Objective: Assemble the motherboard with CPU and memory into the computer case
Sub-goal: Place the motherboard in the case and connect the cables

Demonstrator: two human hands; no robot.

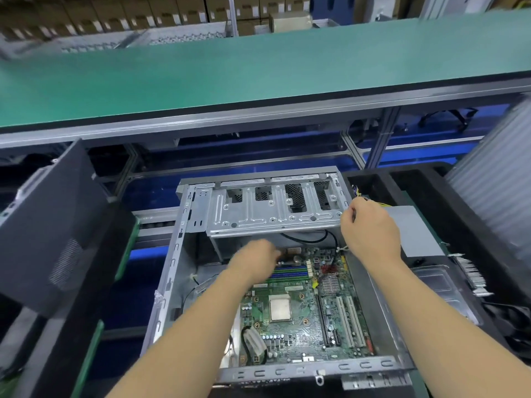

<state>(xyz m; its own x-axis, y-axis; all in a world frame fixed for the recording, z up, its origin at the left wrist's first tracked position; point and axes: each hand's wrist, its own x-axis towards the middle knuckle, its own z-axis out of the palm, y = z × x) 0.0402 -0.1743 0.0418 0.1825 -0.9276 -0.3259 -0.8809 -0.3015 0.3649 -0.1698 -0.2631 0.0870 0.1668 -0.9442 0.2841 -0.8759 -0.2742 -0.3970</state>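
Green-topped workbench (258,67) on aluminium framing, perhaps stacked cardboard boxes (115,12) behind.

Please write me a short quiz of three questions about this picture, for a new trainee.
1. True or false: the motherboard already lies inside the computer case.
2. Where is the right hand? A. on the green shelf B. at the right end of the drive cage C. on the CPU
3. Which hand reaches near the memory slots?

Key: 1 true; 2 B; 3 the left hand.
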